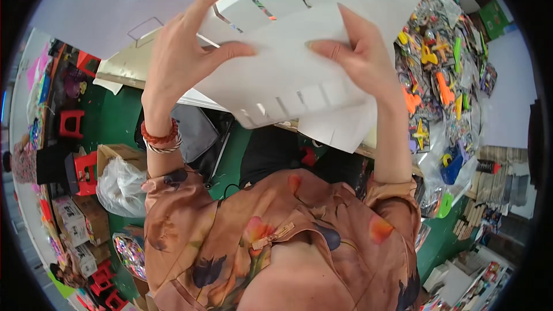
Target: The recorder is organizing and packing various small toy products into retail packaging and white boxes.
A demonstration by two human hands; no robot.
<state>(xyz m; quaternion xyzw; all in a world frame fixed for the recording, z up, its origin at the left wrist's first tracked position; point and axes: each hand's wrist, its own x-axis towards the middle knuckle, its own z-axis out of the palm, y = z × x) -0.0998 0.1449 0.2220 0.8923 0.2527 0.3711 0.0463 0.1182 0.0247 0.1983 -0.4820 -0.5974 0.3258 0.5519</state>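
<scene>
A white slotted cardboard sheet [282, 63] is held up in front of me, bowed between both hands. Narrow slits run in from its far and near edges, and coloured things show through the far ones. My left hand [181, 55] grips its left side, thumb on the face and a blurred index finger reaching up along the far left edge. On the other side my right hand [368, 57] holds it, thumb pressed on the face; its other fingers are mostly hidden behind. Below the sheet, a second white sheet [340, 126] lies at the table edge.
Packaged toys in orange, yellow and green [440, 80] are heaped at the right. Large white boards [115, 6] stand at the far left. Red stools [72, 124], a cardboard box with a clear plastic bag [121, 190] and a dark grey bag or chair [193, 129] stand on the green floor.
</scene>
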